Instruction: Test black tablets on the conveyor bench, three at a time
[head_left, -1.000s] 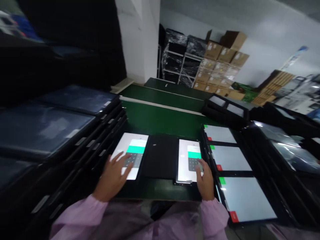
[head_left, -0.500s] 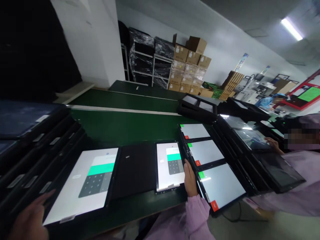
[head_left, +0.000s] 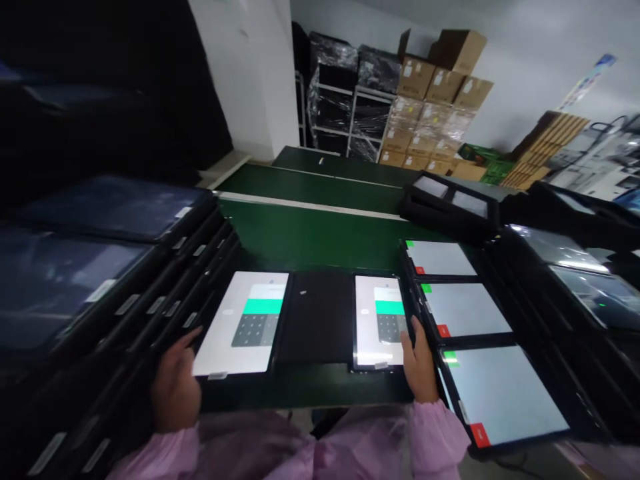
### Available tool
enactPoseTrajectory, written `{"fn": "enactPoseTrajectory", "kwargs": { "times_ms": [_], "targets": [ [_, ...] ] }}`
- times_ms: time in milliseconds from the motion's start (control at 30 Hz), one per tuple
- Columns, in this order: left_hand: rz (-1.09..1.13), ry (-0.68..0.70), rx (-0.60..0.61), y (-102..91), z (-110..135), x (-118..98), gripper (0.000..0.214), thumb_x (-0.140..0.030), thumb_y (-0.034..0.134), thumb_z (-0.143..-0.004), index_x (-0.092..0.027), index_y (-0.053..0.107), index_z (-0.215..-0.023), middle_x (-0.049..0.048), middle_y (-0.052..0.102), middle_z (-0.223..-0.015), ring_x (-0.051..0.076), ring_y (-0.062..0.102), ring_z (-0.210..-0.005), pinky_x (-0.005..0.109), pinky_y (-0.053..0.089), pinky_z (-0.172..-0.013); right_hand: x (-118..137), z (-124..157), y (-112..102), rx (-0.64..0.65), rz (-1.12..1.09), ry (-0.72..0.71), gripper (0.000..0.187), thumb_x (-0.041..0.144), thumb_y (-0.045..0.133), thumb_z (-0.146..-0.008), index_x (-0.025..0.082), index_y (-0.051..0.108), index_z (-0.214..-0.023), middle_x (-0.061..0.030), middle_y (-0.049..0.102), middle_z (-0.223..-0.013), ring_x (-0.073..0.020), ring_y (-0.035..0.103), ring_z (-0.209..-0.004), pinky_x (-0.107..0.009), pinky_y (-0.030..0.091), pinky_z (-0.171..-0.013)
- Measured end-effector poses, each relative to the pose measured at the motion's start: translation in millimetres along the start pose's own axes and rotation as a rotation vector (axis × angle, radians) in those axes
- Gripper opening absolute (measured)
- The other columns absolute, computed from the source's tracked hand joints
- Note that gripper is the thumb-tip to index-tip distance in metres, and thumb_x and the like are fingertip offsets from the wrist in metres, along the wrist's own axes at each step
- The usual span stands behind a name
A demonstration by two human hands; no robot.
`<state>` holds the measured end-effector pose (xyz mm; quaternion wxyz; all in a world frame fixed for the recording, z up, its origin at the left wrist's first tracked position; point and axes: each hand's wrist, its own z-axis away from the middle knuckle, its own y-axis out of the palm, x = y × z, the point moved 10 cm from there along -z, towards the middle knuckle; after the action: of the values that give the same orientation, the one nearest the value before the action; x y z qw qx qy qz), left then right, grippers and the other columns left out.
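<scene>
Two lit tablets with calculator pads on white screens lie on the bench: the left tablet (head_left: 215,343) and the right tablet (head_left: 364,333). Between them is a flat black panel (head_left: 315,320). My left hand (head_left: 177,387) is just outside the left tablet's lower left edge, fingers loosely apart and a bit blurred; contact is unclear. At the right tablet's right edge is my right hand (head_left: 420,367), its thumb over the screen and its fingers along the outer side, holding that edge. Beside it lies a column of tablets with grey screens and green and red corner marks (head_left: 505,393).
Stacked dark tablets in black trays (head_left: 165,300) rise close on my left. More tablets in trays (head_left: 590,287) stand on the right. A black tray (head_left: 445,207) sits at the back. Beyond the green bench (head_left: 310,233) are cartons (head_left: 430,120) and a wrapped rack (head_left: 335,100).
The view has swung left, so everything sits farther right. My right thumb now lies over the right tablet's screen. My left hand remains beside the left tablet. The co-worker has mostly left the view.
</scene>
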<state>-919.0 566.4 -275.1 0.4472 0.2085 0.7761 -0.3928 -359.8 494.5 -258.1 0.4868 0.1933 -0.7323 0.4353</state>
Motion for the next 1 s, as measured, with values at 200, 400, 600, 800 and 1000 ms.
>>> {"fn": "enactPoseTrajectory", "kwargs": {
  "times_ms": [200,400,600,800,1000],
  "targets": [
    [0.147,0.069,0.055,-0.4,3,-19,0.048,-0.050,0.051,-0.101,-0.017,0.059,-0.134,0.0160,0.067,-0.136,0.032,0.063,-0.128,0.052,0.050,-0.112,56,15,7,0.066,0.303,-0.445,0.049,0.054,0.046,-0.105,0.019,0.061,-0.135,-0.0145,0.064,-0.138,-0.0325,0.056,-0.133,-0.057,0.036,-0.120],
    [-0.092,0.503,0.352,21.8,25,-107,0.033,-0.030,0.050,-0.104,-0.022,0.058,-0.136,0.0110,0.066,-0.138,0.028,0.054,-0.141,0.049,0.046,-0.118,54,7,8,0.087,0.349,-0.498,0.055,0.062,0.042,-0.105,0.017,0.064,-0.129,-0.0151,0.065,-0.134,-0.0352,0.056,-0.134,-0.059,0.033,-0.121],
    [-0.205,0.671,0.517,52.3,40,-128,0.033,-0.026,0.050,-0.103,-0.023,0.056,-0.135,0.0082,0.070,-0.133,0.030,0.049,-0.146,0.059,0.033,-0.126,65,25,-11,0.037,0.205,-0.261,0.052,0.062,0.052,-0.100,0.022,0.069,-0.128,-0.0127,0.068,-0.129,-0.0328,0.065,-0.115,-0.047,0.054,-0.095],
    [-0.266,0.652,0.466,54.8,39,-114,0.026,-0.028,0.050,-0.103,-0.022,0.058,-0.127,0.0084,0.072,-0.126,0.033,0.052,-0.143,0.068,0.022,-0.127,57,119,62,0.433,-0.503,0.217,0.037,0.055,0.077,-0.088,0.023,0.072,-0.105,-0.0081,0.072,-0.101,-0.0161,0.062,-0.071,-0.027,0.049,-0.061],
    [-0.037,0.620,0.361,55.7,48,-148,0.025,-0.029,0.054,-0.102,-0.022,0.059,-0.125,0.0086,0.071,-0.123,0.029,0.061,-0.132,0.060,0.032,-0.126,80,236,174,0.821,-0.964,0.538,0.048,0.065,0.081,-0.079,0.023,0.062,-0.093,0.0025,0.061,-0.074,-0.0079,0.037,-0.044,-0.022,0.029,-0.041]
  ]
}}
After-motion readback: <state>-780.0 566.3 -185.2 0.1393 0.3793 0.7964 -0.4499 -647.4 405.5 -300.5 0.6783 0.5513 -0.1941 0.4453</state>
